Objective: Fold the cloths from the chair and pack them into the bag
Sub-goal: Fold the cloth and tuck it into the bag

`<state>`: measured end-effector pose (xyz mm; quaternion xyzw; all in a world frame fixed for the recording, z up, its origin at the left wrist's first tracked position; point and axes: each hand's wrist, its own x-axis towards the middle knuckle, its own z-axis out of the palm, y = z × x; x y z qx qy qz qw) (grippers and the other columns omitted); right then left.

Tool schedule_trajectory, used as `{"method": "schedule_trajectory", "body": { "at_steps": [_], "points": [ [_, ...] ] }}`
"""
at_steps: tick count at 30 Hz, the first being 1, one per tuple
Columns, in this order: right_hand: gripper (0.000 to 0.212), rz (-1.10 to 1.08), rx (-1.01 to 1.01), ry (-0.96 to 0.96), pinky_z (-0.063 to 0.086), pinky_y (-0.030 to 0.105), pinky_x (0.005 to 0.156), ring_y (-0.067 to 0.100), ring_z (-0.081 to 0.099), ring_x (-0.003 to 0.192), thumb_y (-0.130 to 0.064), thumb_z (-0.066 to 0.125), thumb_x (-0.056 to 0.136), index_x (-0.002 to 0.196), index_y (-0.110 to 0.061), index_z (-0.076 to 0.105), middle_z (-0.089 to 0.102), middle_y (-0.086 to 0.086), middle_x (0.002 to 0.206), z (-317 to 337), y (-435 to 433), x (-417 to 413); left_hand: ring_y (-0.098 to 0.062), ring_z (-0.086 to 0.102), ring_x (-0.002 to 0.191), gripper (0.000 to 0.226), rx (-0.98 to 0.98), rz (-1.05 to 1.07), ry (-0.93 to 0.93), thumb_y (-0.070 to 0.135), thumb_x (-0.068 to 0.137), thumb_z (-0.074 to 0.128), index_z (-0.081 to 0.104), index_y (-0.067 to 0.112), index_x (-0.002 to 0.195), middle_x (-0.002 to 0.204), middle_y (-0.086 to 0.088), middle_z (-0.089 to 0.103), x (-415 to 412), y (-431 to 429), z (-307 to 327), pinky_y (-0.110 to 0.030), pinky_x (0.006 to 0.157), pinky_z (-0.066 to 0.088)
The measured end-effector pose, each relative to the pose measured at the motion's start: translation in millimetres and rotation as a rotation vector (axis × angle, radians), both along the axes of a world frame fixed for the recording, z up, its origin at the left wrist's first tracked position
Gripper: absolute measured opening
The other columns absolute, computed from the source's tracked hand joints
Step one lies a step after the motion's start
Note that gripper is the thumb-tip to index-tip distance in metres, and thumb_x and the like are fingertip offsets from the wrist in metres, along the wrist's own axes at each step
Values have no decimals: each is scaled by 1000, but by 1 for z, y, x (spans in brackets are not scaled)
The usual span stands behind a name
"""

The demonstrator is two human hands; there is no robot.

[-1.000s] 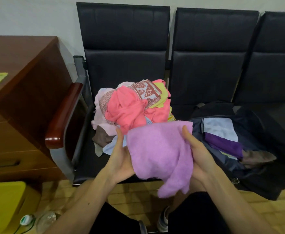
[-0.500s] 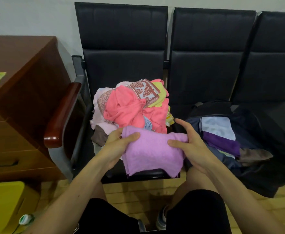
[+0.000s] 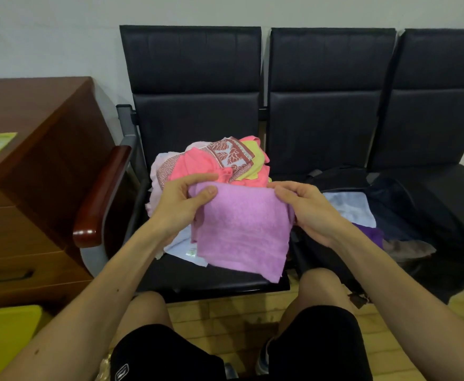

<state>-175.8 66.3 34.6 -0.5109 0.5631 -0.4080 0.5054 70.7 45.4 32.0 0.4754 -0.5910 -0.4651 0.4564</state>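
Three seats [image 3: 324, 105], two hands [image 3: 181, 204] [image 3: 307, 213], one lilac cloth [image 3: 242, 232]

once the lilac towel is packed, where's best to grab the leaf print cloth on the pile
Probably its bordered right edge, pinched from above. The leaf print cloth drapes over the top of the pile, and that edge lies exposed on the yellow cloth. Its left part is tucked under the coral cloth, so pulling there would likely drag that along.

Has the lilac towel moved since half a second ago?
Yes, upward. The lilac towel has risen against the cloth pile on the chair: its top edge covers more of the pile now. The left hand and right hand pinch it.
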Motion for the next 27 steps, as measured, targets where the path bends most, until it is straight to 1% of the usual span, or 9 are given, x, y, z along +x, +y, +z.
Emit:
{"method": "schedule_trajectory", "body": {
  "at_steps": [2, 5, 7, 10, 15, 19, 21, 23, 27],
  "points": [
    [30, 30, -43, 12, 58, 39, 89, 19, 65, 109, -24, 71, 88, 117, -18, 69, 68, 0, 117, 7, -1, -1, 7, 57, 102, 34, 2, -18, -7, 16, 82, 76, 70, 28, 113, 114, 20, 62, 2, -2, 9, -8, 76, 51],
    [69, 86, -110, 182, 59, 27, 82, 9, 62, 107, -26, 89, 65, 128, -20, 61, 62, -9, 120, 18, -4, -4, -2, 58, 116, 56, -4, -50, -83, 26, 61, 87, 69, 35, 114, 125, 16, 63, 6, -7, 21, -26, 95, 53],
    [80, 132, -177, 300, 56, 18, 79, 3, 59, 106, -23, 91, 63, 134, -21, 56, 58, -16, 120, 26, -5, -6, -8, 55, 124, 64, -53, -80, -204, 24, 60, 89, 66, 35, 119, 130, 16, 59, 7, -7, 30, -33, 102, 50],
    [87, 154, -246, 514, 54, 35, 95, 13, 57, 117, -27, 91, 65, 141, -21, 50, 56, -7, 131, 31, -8, -8, -6, 47, 125, 71, -131, -79, -403, 15, 68, 88, 60, 23, 133, 131, 16, 54, 5, -7, 38, -32, 108, 42],
    [61, 159, -314, 741, 50, 27, 83, 15, 59, 108, -30, 82, 78, 134, -22, 59, 60, -5, 125, 38, -7, -8, -16, 52, 128, 64, -270, 10, -673, 22, 76, 85, 60, 19, 135, 138, 1, 59, -1, -3, 39, -32, 108, 39],
    [23, 184, -357, 811, 56, 33, 76, 16, 67, 86, -28, 70, 90, 105, -11, 74, 73, 2, 100, 40, -5, -12, -14, 59, 113, 48, -315, 5, -717, 20, 80, 81, 67, 18, 126, 123, 3, 67, -3, 1, 39, -27, 95, 42],
    [24, 193, -336, 827, 56, 34, 69, 17, 67, 75, -30, 66, 93, 96, -7, 72, 71, 4, 88, 40, -6, -13, -12, 61, 98, 32, -311, -43, -741, 17, 84, 78, 74, 16, 115, 108, 7, 70, -3, 1, 40, -28, 85, 45],
    [25, 214, -289, 821, 55, 28, 60, 13, 66, 62, -33, 62, 95, 89, -9, 67, 68, 2, 81, 41, -6, -15, -26, 65, 90, 18, -302, -86, -795, 19, 86, 75, 76, 7, 101, 97, -8, 74, -2, -3, 40, -40, 80, 52],
    [28, 283, -215, 793, 48, 14, 52, 8, 61, 50, -42, 55, 97, 85, -16, 60, 65, -1, 71, 42, -4, -24, -31, 63, 84, 24, -274, -115, -797, 24, 90, 71, 70, 1, 92, 91, -18, 69, 0, -5, 44, -43, 76, 51]
  ]
}}
